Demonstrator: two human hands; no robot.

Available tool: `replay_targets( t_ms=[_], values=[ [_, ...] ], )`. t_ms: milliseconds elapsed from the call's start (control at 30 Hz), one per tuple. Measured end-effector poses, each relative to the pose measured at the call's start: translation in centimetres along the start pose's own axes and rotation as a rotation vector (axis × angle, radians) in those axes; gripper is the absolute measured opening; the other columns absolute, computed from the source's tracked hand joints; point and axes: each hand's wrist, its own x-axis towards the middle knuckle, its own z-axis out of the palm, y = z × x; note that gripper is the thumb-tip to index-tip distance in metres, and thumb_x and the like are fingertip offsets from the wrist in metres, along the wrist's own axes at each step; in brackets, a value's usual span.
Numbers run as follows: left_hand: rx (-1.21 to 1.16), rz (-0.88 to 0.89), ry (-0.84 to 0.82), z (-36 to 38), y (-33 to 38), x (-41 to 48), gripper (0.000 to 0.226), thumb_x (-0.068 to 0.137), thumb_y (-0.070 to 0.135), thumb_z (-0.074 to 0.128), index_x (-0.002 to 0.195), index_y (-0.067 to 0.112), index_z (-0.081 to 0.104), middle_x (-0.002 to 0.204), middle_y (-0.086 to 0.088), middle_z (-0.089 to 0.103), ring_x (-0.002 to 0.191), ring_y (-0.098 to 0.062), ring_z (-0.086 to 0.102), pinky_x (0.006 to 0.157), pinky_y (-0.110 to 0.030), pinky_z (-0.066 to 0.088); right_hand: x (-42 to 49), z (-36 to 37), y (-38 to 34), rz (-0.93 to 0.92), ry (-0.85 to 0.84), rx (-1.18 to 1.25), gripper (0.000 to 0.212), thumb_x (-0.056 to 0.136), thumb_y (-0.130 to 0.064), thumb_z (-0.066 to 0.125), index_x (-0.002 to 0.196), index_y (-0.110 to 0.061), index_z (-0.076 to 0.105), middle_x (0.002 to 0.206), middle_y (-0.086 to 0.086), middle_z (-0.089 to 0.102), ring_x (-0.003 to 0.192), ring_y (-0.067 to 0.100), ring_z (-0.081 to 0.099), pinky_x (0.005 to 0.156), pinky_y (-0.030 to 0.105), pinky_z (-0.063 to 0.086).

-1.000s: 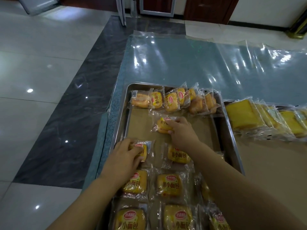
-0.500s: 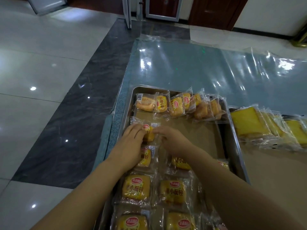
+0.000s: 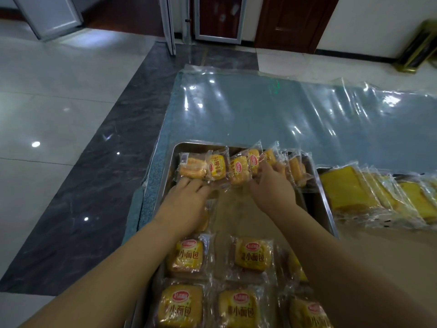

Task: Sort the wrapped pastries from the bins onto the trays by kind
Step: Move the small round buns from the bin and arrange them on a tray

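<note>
Left hand flat, fingers straight, tips touching wrappers of the far row of wrapped buns in the metal tray; right hand on the same row further right, can't tell if it pinches a packet; flat-lying buns at near end; yellow cake slices just right of the tray.

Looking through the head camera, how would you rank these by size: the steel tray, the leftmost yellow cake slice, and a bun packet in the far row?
1. steel tray
2. yellow cake slice
3. far-row bun packet
Slice and packet lie about equally far away, so nearness does not blur this order.
</note>
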Motion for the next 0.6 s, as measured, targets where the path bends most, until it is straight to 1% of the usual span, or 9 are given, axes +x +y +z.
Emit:
replay_targets(
  t_ms=[100,167,233,300,367,400,467,500,600],
  values=[
    [0.005,-0.026,-0.019,0.2,0.8,3.2,0.041,0.092,0.027,0.052,0.131,0.020,0.043,0.134,-0.001,0.046,0.125,-0.021,0.035,0.104,-0.037,0.033,0.8,0.7,-0.8,0.093,-0.060,-0.037,0.043,0.094,-0.027,0.046,0.132,-0.011,0.036,0.082,0.001,0.059,0.070,0.018,0.059,0.056,0.031,0.049],
    [-0.015,-0.065,-0.037,0.7,1.3,5.0,0.042,0.091,0.028,0.054,0.130,0.019,0.042,0.134,-0.003,0.045,0.125,-0.021,0.036,0.104,-0.037,0.034,1.1,1.3,-1.1,0.125,-0.064,0.008,0.029,0.094,-0.025,0.048,0.119,-0.012,0.045,0.081,0.003,0.060,0.071,0.019,0.060,0.057,0.031,0.050],
    [-0.021,-0.092,-0.039,1.4,1.6,6.1,0.041,0.089,0.026,0.056,0.127,0.018,0.043,0.131,-0.005,0.046,0.119,-0.022,0.040,0.097,-0.035,0.039,1.4,1.8,-1.1,0.138,-0.040,0.045,0.009,0.092,-0.021,0.051,0.098,-0.015,0.050,0.080,0.003,0.060,0.072,0.021,0.061,0.057,0.031,0.048],
    [0.026,-0.123,-0.033,2.2,1.6,6.7,0.042,0.086,0.029,0.059,0.123,0.017,0.045,0.129,-0.006,0.046,0.117,-0.023,0.040,0.091,-0.034,0.042,1.9,2.0,-0.7,0.140,-0.026,0.091,0.005,0.091,-0.020,0.053,0.090,-0.015,0.054,0.078,0.001,0.061,0.070,0.018,0.060,0.056,0.029,0.048],
    [0.087,-0.154,-0.023,3.0,1.3,7.1,0.046,0.082,0.037,0.062,0.121,0.017,0.046,0.130,-0.007,0.045,0.118,-0.025,0.039,0.088,-0.035,0.044,2.2,2.0,0.0,0.144,-0.017,0.151,0.008,0.090,-0.021,0.057,0.096,-0.016,0.060,0.079,-0.004,0.060,0.066,0.010,0.054,0.052,0.022,0.043],
    [0.108,-0.161,-0.018,3.3,1.2,7.2,0.048,0.081,0.041,0.063,0.120,0.018,0.047,0.131,-0.008,0.044,0.117,-0.025,0.040,0.087,-0.035,0.044,2.2,1.9,0.4,0.147,-0.005,0.193,0.011,0.090,-0.022,0.059,0.099,-0.016,0.061,0.079,-0.006,0.059,0.070,0.008,0.054,0.053,0.020,0.042],
    [0.139,-0.165,0.009,3.8,1.1,7.4,0.047,0.081,0.043,0.062,0.118,0.019,0.048,0.129,-0.008,0.046,0.114,-0.025,0.042,0.083,-0.033,0.046,2.2,1.7,1.0,0.145,0.030,0.286,0.012,0.088,-0.020,0.062,0.101,-0.018,0.062,0.088,-0.006,0.061,0.092,0.013,0.057,0.065,0.023,0.049],
    [0.152,-0.166,0.032,3.9,1.2,7.4,0.043,0.082,0.041,0.061,0.116,0.019,0.049,0.125,-0.007,0.048,0.111,-0.025,0.044,0.079,-0.032,0.046,2.2,1.5,1.3,0.141,0.047,0.324,0.012,0.088,-0.019,0.063,0.099,-0.020,0.062,0.091,-0.005,0.062,0.095,0.011,0.057,0.067,0.022,0.048],
    [0.150,-0.153,0.099,4.0,1.5,7.3,0.029,0.085,0.034,0.055,0.110,0.019,0.054,0.114,-0.006,0.057,0.103,-0.024,0.047,0.074,-0.031,0.045,1.6,0.8,1.8,0.127,0.084,0.417,0.013,0.087,-0.017,0.063,0.098,-0.022,0.060,0.082,-0.013,0.057,0.077,0.001,0.055,0.059,0.014,0.039]
  ],
)
